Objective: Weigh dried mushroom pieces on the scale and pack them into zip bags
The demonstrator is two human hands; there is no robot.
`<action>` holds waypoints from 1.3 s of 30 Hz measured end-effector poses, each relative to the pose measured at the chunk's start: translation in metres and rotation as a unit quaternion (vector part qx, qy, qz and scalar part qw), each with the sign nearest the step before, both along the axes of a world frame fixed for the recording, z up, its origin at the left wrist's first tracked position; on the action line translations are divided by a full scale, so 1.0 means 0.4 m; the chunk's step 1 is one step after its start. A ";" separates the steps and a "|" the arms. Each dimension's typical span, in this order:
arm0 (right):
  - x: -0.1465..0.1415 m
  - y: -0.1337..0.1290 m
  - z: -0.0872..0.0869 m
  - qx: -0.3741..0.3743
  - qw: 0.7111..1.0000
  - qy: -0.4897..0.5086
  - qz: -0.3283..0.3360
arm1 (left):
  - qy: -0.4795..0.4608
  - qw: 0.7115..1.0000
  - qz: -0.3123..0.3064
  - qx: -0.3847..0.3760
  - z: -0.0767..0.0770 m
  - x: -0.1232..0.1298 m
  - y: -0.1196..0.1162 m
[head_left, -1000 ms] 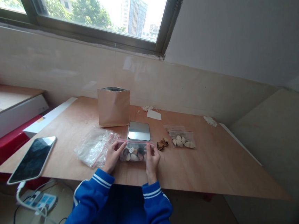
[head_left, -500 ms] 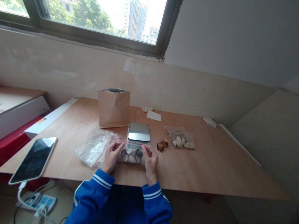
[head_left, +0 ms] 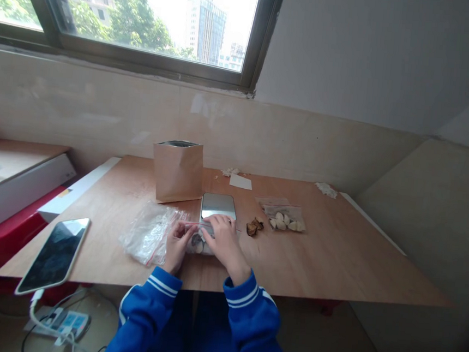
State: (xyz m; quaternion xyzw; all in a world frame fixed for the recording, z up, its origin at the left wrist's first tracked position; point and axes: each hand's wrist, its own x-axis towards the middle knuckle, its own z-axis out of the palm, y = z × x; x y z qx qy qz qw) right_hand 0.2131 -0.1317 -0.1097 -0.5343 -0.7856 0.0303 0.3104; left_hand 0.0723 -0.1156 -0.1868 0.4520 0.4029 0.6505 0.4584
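Observation:
A clear zip-lock bag with dark and pale pieces inside lies flat near the table's front edge. My left hand pinches the left end of its red-striped top edge. Over the middle and right of the bag, my right hand has its thumb and fingers at the zip strip and hides much of the contents. Just behind stands a small scale, partly covered by my right fingers. Some dried brown slices lie to the right, beside another zip-lock bag of whitish pieces.
Left of my hands is a heap of clear plastic bags. A brown paper pouch stands open-topped behind it. A phone with a cable overhangs the left front edge. A white card and crumpled tissue lie at the back.
My right hand has moved left and up from the bag's right corner along its zip strip. My left hand keeps its pinch at the left end.

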 end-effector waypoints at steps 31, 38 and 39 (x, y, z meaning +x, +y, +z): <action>-0.011 0.053 -0.032 -0.006 0.990 -0.143 0.016 | 0.029 0.998 0.044 0.034 0.013 -0.007 0.000; -0.004 0.046 -0.045 -0.002 0.992 -0.129 0.007 | 0.019 0.998 0.041 0.030 0.001 -0.008 0.003; 0.003 0.045 -0.046 -0.005 0.992 -0.125 0.011 | 0.016 0.998 0.046 0.026 0.001 -0.008 0.003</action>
